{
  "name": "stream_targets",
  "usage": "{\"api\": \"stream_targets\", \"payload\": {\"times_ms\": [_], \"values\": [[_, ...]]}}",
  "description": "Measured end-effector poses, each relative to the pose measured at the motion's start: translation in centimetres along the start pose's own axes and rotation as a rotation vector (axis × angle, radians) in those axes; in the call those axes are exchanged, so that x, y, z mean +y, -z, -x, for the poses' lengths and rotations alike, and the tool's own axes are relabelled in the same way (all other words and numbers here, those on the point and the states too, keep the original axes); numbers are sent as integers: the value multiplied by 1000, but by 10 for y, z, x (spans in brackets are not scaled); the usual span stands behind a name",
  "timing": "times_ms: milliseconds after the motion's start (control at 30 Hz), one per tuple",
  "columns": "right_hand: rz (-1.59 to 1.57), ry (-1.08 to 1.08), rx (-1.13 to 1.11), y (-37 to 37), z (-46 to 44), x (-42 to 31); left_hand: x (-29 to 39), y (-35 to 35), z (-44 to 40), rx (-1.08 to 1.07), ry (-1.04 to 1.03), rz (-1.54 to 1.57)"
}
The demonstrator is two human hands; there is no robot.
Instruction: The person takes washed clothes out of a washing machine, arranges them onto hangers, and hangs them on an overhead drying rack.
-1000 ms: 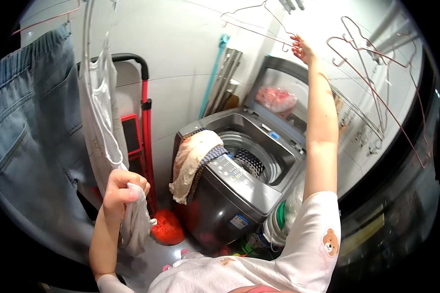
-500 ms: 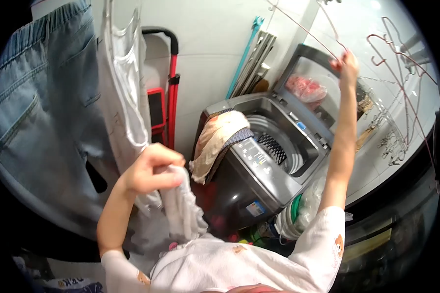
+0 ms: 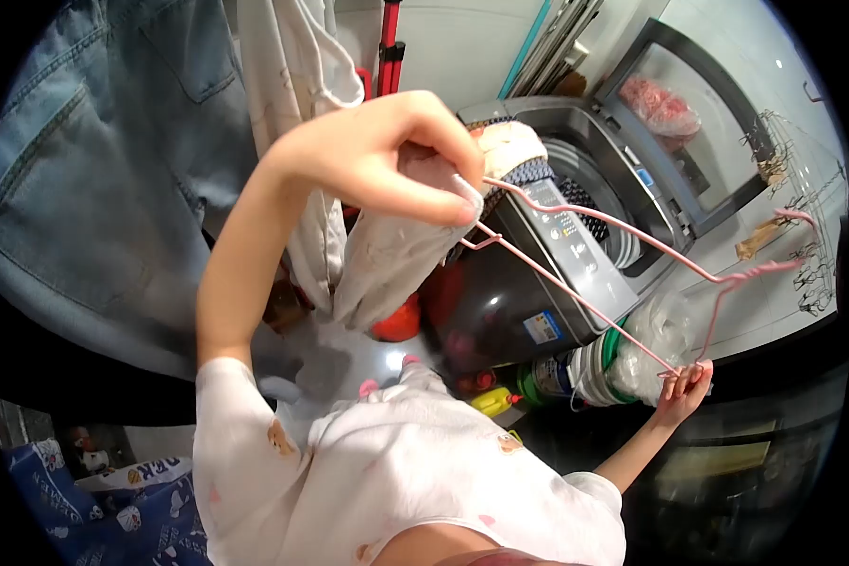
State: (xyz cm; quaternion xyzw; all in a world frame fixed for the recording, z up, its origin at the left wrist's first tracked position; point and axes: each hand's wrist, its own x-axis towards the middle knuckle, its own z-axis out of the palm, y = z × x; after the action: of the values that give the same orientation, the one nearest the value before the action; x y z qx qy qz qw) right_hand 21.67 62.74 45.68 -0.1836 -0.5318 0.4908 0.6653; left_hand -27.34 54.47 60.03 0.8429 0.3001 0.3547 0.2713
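Observation:
My left hand (image 3: 387, 156) pinches a light-coloured garment (image 3: 401, 255), which hangs down in folds below the fingers; its kind cannot be made out. At the lower right, my right hand (image 3: 681, 394) grips a pink wire hanger (image 3: 623, 226) by a corner. The hanger stretches between both hands, its hook pointing right and its far end at the garment's edge beside my left fingers. Whether that end is inside the garment is hidden. Behind my left hand hangs a white garment (image 3: 292, 85), with blue jeans (image 3: 94, 160) further left.
A grey top-loading washing machine (image 3: 491, 311) stands ahead with its lid (image 3: 689, 123) up and cloth (image 3: 514, 146) draped over its edge. Buckets (image 3: 594, 368) and a yellow bottle (image 3: 493, 403) are beside it. Clips (image 3: 811, 274) hang at the right wall.
My right hand has come down from the hanging hangers with the pink hanger. My left hand has lifted the garment up and to the right, meeting the hanger. The view has tilted downward.

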Motion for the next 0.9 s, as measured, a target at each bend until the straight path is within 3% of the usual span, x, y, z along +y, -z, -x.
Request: {"api": "stream_targets", "payload": {"times_ms": [100,167,267,300,367,400,500,567,600,700,733,767,833,900], "values": [[-60,24,-212,-3,-3,1,9,6,-9,-163,-61,-49],[11,32,-195,-12,-9,3,10,1,-14,-194,-133,6],[-160,41,-89,-40,-21,12,18,-5,-20,-215,-145,4],[-278,24,-76,-45,-27,16,10,-6,-22,-157,-271,-116],[-392,30,-78,-50,-31,29,14,-10,-15,67,-188,-417],[-425,20,-103,-59,-30,34,6,-17,-12,233,-273,-575],[-356,1,-106,-58,-27,51,19,-26,-3,330,-178,-936],[-357,-29,-131,-60,-28,66,12,-26,-3,411,-263,-998],[-577,-124,-247,-55,-32,78,10,-24,-3,447,-255,-1035],[-564,-360,8,-68,-13,131,3,-23,-6,648,-361,-1126],[-243,-379,-251,-99,2,133,9,-20,-3,529,-224,-1081],[-52,-406,-340,-137,24,135,17,-19,-1,458,-139,-1054],[434,-65,-852,-189,50,135,31,-21,-1,373,-26,-1028],[443,117,-870,-232,72,137,28,-25,-3,400,-106,-1048]]}}
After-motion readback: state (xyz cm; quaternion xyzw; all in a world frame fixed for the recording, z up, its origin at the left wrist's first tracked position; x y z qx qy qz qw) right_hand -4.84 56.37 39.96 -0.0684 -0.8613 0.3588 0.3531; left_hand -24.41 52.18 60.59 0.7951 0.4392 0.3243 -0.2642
